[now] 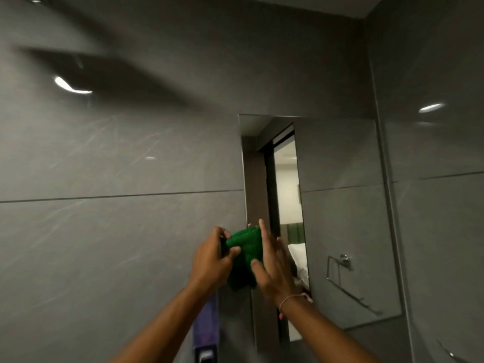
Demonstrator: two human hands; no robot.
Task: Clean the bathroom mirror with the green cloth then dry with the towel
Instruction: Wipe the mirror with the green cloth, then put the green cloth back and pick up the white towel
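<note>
A green cloth [245,254] is bunched between both my hands, raised in front of the left edge of the wall mirror [337,205]. My left hand [212,260] pinches the cloth's left side with thumb and fingers. My right hand [269,260] presses flat against its right side, thumb on the cloth. The frameless mirror reflects a doorway, a bed and a chrome towel rail. A purple towel [208,328] hangs on the wall below my left forearm, partly hidden by it.
Glossy grey wall tiles [117,158] surround the mirror and meet a side wall [432,179] at the right corner. A small dark fitting [205,356] sits under the purple towel. Ceiling lights glare on the tiles.
</note>
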